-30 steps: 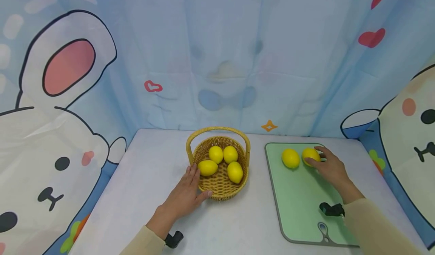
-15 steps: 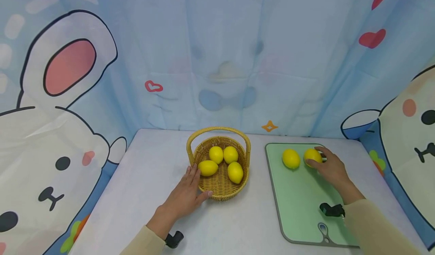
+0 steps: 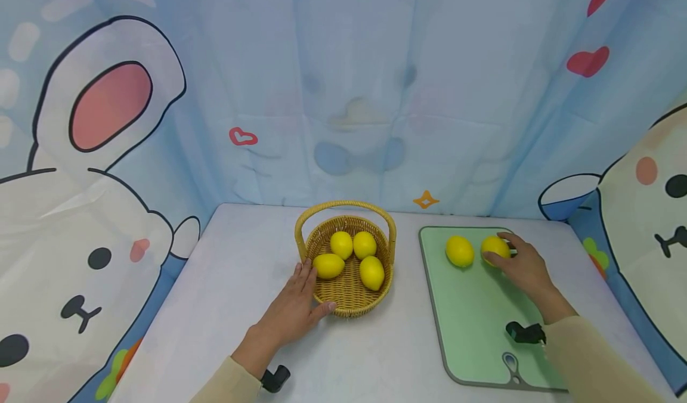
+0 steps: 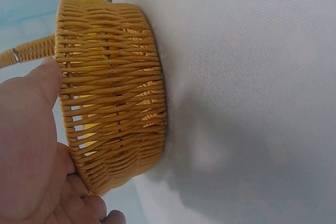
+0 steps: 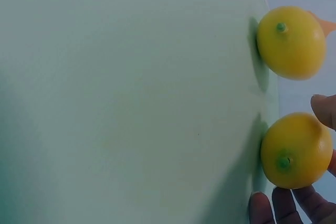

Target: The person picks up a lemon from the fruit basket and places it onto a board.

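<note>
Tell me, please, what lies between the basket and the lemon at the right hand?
Between them, the head view shows a strip of white table, then part of the green board with another lemon on it.

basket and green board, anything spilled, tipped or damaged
Nothing stands out. The basket stands upright with four lemons inside, the left hand touching it; one lemon rests on the green board, the right hand holding another beside it. No spill or damage shows.
</note>
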Action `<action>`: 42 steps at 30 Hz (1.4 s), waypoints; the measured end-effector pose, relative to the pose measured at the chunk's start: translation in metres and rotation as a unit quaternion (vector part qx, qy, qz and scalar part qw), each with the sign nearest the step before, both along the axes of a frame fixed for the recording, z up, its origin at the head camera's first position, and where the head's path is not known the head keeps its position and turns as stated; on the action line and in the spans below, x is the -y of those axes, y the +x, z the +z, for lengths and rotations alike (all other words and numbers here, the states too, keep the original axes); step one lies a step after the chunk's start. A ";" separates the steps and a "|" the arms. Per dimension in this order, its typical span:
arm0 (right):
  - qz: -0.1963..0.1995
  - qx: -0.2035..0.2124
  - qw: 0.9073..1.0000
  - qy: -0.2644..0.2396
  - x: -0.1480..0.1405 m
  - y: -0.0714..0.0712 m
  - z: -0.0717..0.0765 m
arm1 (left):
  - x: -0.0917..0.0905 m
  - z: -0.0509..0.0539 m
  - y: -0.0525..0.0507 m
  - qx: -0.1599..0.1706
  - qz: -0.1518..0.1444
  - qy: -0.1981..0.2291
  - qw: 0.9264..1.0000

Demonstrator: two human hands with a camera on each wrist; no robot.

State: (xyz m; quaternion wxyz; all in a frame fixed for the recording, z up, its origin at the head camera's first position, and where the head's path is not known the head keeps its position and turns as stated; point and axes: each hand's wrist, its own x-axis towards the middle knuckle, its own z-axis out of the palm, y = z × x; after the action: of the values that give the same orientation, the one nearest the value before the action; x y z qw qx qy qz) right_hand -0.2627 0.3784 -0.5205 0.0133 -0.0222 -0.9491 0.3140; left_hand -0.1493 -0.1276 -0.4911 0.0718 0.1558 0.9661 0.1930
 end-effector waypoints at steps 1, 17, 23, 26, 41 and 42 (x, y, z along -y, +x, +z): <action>0.000 -0.001 1.000 -0.001 0.000 0.000 0.000 | 0.000 0.000 0.000 0.000 0.000 0.001 1.000; 0.004 0.002 1.000 0.002 0.000 0.002 0.000 | 0.001 -0.004 -0.002 -0.002 -0.005 -0.006 1.000; -0.001 -0.003 1.000 -0.002 0.000 0.004 0.000 | 0.001 -0.004 -0.002 -0.001 -0.006 -0.007 1.000; 0.001 -0.006 1.000 -0.004 0.001 0.005 0.002 | 0.001 -0.004 -0.002 -0.003 -0.006 -0.007 1.000; -0.003 -0.036 0.999 -0.032 0.002 0.008 0.006 | 0.001 -0.004 -0.002 -0.001 -0.004 -0.002 1.000; -0.004 -0.040 0.999 -0.036 0.002 0.009 0.007 | 0.001 -0.004 -0.002 -0.001 -0.004 -0.002 1.000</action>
State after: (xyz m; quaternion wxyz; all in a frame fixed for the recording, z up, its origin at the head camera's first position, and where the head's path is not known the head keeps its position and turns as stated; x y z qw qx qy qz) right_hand -0.2536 0.3762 -0.5138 0.0513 -0.0141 -0.9358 0.3485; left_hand -0.1513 -0.1289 -0.4948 0.0717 0.1598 0.9660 0.1902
